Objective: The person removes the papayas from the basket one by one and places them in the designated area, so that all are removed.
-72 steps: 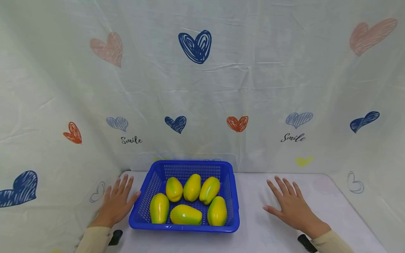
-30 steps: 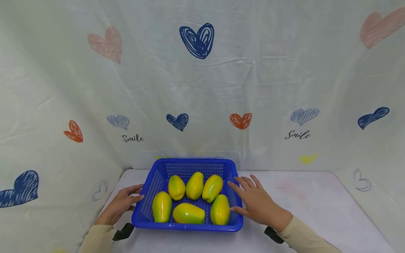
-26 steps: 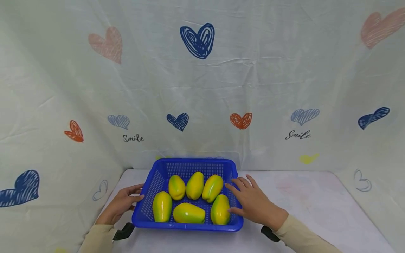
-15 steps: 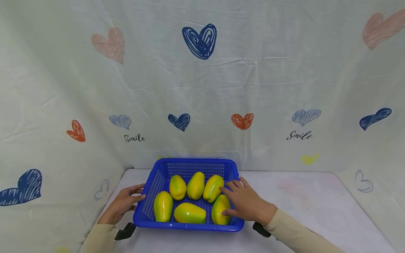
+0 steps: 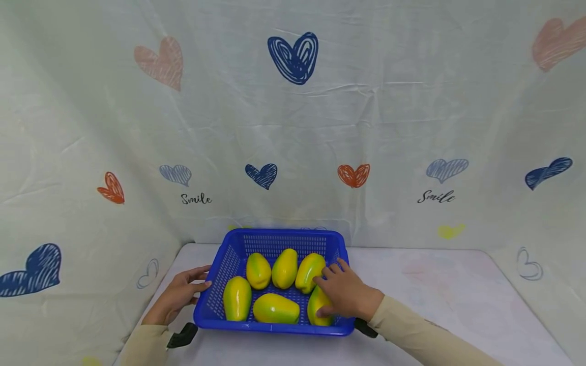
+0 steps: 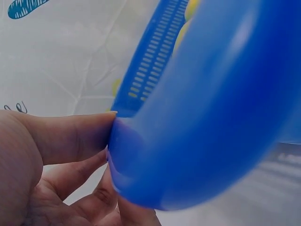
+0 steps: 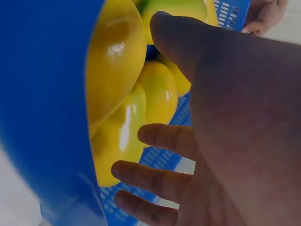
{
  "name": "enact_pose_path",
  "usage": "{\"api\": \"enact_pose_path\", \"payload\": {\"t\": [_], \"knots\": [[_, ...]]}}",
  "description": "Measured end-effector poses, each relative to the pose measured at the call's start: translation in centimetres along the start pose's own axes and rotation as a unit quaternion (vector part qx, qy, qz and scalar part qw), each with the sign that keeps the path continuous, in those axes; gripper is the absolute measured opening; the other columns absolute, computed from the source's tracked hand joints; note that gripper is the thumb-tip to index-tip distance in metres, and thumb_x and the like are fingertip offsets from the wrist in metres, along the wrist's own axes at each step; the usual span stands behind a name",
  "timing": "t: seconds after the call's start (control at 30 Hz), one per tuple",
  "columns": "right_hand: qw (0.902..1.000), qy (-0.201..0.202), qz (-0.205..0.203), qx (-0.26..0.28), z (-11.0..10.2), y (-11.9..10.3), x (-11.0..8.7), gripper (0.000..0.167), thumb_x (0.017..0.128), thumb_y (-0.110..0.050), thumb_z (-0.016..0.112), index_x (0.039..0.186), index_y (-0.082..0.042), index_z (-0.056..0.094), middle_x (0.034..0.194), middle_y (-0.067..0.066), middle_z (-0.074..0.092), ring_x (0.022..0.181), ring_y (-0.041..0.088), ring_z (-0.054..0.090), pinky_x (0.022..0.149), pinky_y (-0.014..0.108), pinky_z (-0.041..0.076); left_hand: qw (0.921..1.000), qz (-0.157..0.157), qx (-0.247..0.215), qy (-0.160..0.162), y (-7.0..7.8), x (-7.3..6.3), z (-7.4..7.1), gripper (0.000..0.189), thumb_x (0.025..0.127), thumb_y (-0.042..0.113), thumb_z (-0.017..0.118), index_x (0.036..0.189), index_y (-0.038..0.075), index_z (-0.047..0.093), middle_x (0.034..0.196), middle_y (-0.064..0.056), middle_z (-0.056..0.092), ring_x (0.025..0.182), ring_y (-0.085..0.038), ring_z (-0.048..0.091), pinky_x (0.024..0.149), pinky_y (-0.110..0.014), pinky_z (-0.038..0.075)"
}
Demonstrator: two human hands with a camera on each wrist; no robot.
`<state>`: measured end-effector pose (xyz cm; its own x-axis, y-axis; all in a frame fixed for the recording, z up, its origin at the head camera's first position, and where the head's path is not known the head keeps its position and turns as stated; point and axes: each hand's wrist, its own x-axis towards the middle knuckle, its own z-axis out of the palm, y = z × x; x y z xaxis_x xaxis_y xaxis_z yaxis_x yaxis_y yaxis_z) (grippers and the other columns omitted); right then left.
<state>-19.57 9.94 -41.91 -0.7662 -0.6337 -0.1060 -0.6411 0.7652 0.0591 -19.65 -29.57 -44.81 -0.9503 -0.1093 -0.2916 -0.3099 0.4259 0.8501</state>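
A blue plastic basket (image 5: 229,325) with several glossy yellow-green papayas (image 5: 276,308) stands on the table. My left hand (image 5: 176,295) holds its left rim, thumb (image 6: 77,136) on the edge and fingers curled beneath, as the left wrist view shows. My right hand (image 5: 345,292) reaches over the right rim, above the front right papaya (image 5: 314,307), and partly hides it. The right wrist view shows its thumb (image 7: 176,37) and fingers (image 7: 155,181) spread, with nothing gripped between them. Whether the fingertips touch the fruit I cannot tell.
The white table (image 5: 435,290) extends to the right of the basket. Behind it hangs a pale curtain (image 5: 293,132) printed with hearts and "Smile". A black device (image 5: 183,335) sits at each wrist, by the beige sleeves (image 5: 426,325).
My left hand has moved from beside the basket to grip its left rim. My right hand has swung left from the table's right side, over the rim to above the front right papaya.
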Motion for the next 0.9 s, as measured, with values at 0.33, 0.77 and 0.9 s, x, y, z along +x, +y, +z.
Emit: {"api": "enact_pose_path", "payload": {"t": [0.33, 0.77, 0.9], "knots": [[0.9979, -0.056, 0.030, -0.007, 0.3, -0.6, 0.7, 0.075, 0.083, -0.065, 0.082, 0.135, -0.013, 0.069, 0.130, 0.010, 0.067, 0.130, 0.031, 0.058, 0.121, 0.052, 0.036, 1.0000, -0.005, -0.008, 0.004, 0.1, 0.0, 0.1, 0.058, 0.104, 0.010, 0.065, 0.156, -0.006, 0.044, 0.144, -0.034, 0.049, 0.098, -0.025, 0.063, 0.078, -0.033, 0.055], [0.9969, -0.068, 0.029, 0.025, 2.0, -0.4, 1.1, 0.072, 0.083, -0.064, 0.082, 0.129, -0.011, 0.065, 0.124, 0.013, 0.070, 0.123, 0.033, 0.061, 0.121, 0.055, 0.036, 1.0000, -0.002, 0.000, -0.003, 0.1, -0.1, 0.1, 0.060, 0.104, 0.010, 0.064, 0.157, -0.006, 0.042, 0.145, -0.036, 0.048, 0.097, -0.026, 0.064, 0.078, -0.033, 0.056], [0.9979, -0.058, 0.017, 0.025, 2.5, -0.4, 1.2, 0.072, 0.085, -0.064, 0.080, 0.128, -0.010, 0.063, 0.123, 0.015, 0.069, 0.122, 0.035, 0.062, 0.119, 0.057, 0.039, 1.0000, -0.005, -0.002, 0.000, 0.2, -0.2, 0.1, 0.059, 0.104, 0.009, 0.063, 0.157, -0.006, 0.042, 0.145, -0.036, 0.048, 0.098, -0.026, 0.065, 0.078, -0.033, 0.056]]}}
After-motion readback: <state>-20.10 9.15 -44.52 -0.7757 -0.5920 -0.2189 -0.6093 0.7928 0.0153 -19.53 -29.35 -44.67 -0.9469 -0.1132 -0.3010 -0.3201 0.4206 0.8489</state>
